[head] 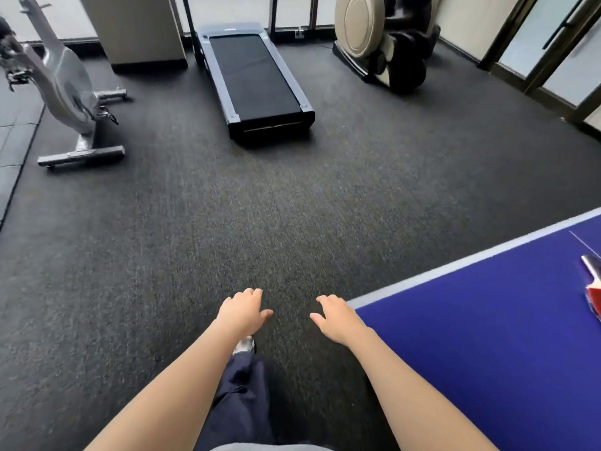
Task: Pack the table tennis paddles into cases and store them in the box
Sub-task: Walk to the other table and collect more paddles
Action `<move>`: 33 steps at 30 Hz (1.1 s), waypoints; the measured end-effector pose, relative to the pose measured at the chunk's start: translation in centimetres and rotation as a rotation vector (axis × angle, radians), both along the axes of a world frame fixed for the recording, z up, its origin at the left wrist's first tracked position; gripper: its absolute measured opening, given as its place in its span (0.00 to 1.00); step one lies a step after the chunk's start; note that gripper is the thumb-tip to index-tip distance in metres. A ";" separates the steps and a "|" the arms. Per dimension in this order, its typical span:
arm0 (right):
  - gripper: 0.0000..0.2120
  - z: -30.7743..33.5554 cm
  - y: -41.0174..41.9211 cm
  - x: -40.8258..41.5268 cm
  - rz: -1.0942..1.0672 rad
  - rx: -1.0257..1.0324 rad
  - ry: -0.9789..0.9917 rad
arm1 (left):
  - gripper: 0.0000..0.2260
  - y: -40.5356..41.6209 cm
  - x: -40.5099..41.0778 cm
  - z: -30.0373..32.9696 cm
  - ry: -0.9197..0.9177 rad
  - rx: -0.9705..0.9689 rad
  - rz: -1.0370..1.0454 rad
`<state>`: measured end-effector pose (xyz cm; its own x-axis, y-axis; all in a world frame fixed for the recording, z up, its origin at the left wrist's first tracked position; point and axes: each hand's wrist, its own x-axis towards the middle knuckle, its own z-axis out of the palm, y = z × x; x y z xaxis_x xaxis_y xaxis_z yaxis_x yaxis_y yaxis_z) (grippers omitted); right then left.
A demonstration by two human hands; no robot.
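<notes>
Both bare hands are held out palm-down over the dark carpet (292,203), holding nothing. Left hand (242,312): fingers relaxed and slightly curled, close together, thumb out toward the right. Right hand (336,315): fingers loosely curled and a little spread, thumb pointing left, just beside the near corner of the blue table (471,320) and not touching it. One paddle (593,288), red with a pale handle, lies on the table at the far right edge of the view, mostly cut off; well apart from both hands. Below the left hand a leg in dark trousers (240,398) and a shoe (244,345) show. Farther back stand a treadmill (257,79), an exercise bike (65,89) on the left, and a massage chair (387,40).
</notes>
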<state>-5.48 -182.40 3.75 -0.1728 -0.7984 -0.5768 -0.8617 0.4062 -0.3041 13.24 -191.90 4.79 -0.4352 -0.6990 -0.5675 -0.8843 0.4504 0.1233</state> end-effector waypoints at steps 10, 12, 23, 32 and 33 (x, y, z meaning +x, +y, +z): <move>0.24 0.1 -16.9 -4.9 -0.231 0.002 0.054 | 0.25 -23.3 -6.7 0.2 -0.020 -0.041 -0.224; 0.24 0.5 -18.8 -6.1 -0.278 0.005 0.059 | 0.25 -26.6 -8.6 0.6 -0.043 -0.053 -0.276; 0.24 0.3 -27.9 -18.9 -0.547 -0.012 0.042 | 0.24 -36.9 -25.3 0.1 -0.017 -0.048 -0.546; 0.23 0.5 -30.5 -31.9 -0.780 -0.060 0.003 | 0.24 -41.5 -41.9 1.0 -0.015 -0.073 -0.739; 0.23 0.6 -30.3 -32.7 -0.808 -0.062 -0.001 | 0.24 -41.4 -43.3 1.1 -0.018 -0.076 -0.772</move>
